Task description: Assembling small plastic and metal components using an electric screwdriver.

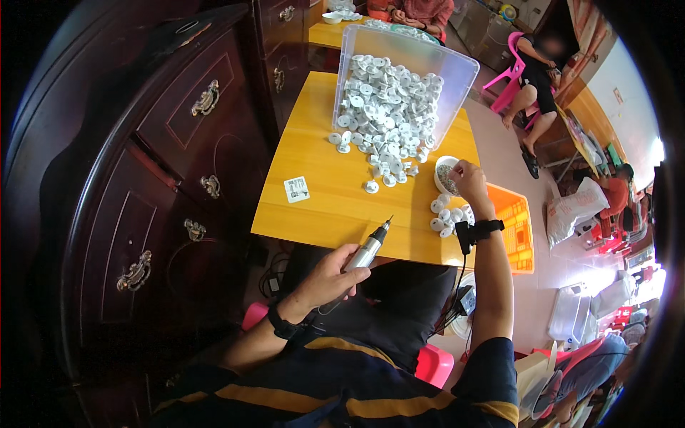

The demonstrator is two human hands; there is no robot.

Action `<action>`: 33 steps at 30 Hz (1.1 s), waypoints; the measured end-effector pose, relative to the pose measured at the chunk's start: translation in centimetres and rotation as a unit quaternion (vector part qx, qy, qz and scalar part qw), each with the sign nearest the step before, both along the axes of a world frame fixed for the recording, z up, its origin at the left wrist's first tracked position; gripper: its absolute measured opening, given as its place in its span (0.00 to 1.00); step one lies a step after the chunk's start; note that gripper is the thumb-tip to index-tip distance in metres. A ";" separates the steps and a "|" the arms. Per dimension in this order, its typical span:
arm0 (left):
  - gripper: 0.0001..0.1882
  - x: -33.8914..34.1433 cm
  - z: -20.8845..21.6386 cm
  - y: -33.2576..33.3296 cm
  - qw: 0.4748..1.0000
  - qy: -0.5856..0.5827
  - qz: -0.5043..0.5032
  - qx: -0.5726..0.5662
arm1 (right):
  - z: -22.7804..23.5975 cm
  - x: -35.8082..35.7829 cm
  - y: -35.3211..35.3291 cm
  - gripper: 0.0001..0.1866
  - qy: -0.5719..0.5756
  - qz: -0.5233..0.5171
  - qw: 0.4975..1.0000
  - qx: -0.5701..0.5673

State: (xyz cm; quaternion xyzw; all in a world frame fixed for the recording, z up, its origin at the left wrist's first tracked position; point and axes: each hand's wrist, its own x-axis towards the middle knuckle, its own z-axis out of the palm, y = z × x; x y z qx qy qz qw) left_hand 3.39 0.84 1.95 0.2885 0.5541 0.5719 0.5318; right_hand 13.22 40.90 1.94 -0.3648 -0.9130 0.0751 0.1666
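Observation:
My left hand (327,281) is wrapped round a silver and black electric screwdriver (367,252); its thin bit points up and away over the table's near edge. At the right, my right hand (471,182) reaches over a small white bowl (437,175) of tiny metal pieces that look like screws. Its fingers are pinched together, and what lies between them is too small to make out. Just nearer than the bowl sits a small group of white round plastic parts (445,215). A large pile of white disc-topped parts (389,107) spills from a translucent plastic bin (457,75) tipped on its side.
The yellow wooden table (314,143) also bears a white label card (297,190) at left. An orange plastic crate (526,232) stands against its right side. Dark wooden drawers (171,135) line the left. Other people sit beyond, one on a pink chair (515,50).

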 end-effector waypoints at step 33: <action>0.29 -0.4 -0.3 -0.4 0.997 -0.012 0.022 0.068 | -1.1 -1.9 -16.2 0.04 0.369 0.087 0.634 -0.675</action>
